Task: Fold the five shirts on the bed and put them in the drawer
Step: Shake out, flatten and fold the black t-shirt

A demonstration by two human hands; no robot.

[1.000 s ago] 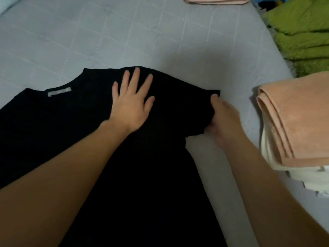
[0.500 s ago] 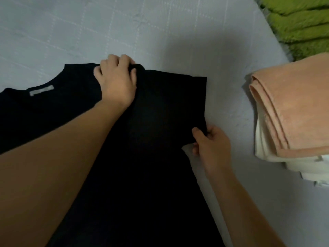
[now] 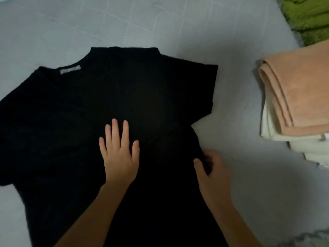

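One black shirt (image 3: 110,107) lies spread flat on the grey bed (image 3: 160,24), collar away from us. Our left hand (image 3: 120,155) presses its middle with straight, spread fingers, while our right hand (image 3: 212,172) pinches the shirt's right side edge. Folded peach and cream shirts (image 3: 299,104) sit stacked well to the right.
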